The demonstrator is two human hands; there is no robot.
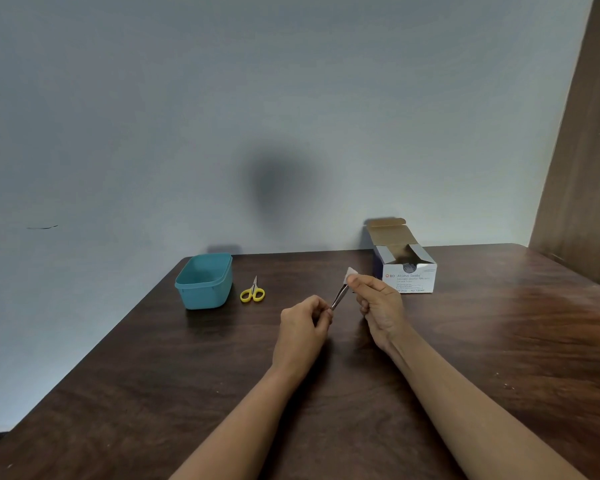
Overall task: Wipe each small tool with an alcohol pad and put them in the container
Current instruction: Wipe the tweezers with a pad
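Over the middle of the surface [465,341], the left hand [303,322] pinches the blunt end of a slim pair of metal tweezers [338,298], fingers curled round it. This leaves the working tips pointing up and away toward the far edge, free to be cleaned. The right hand [378,306] has thumb and forefinger closed on a white alcohol pad [351,274], apparently folded over the tip end, with a corner of the pad sticking up above the fingers. Both are held clear of the surface, probably so the pad can slide along the metal without touching the wood. The teal container [203,285] stands open near the far left corner, within the left hand's reach. No tool shows in the part of its interior that can be seen, though the near wall hides some of the floor. Just beside it, on the side toward the hands, lie yellow-handled scissors [253,292], closed, their tip toward the far edge, seemingly waiting for their own wipe. The alcohol swab box [409,275] sits at the far edge, beyond the right hand, with its flap raised. Its inside is too dark to tell the contents.
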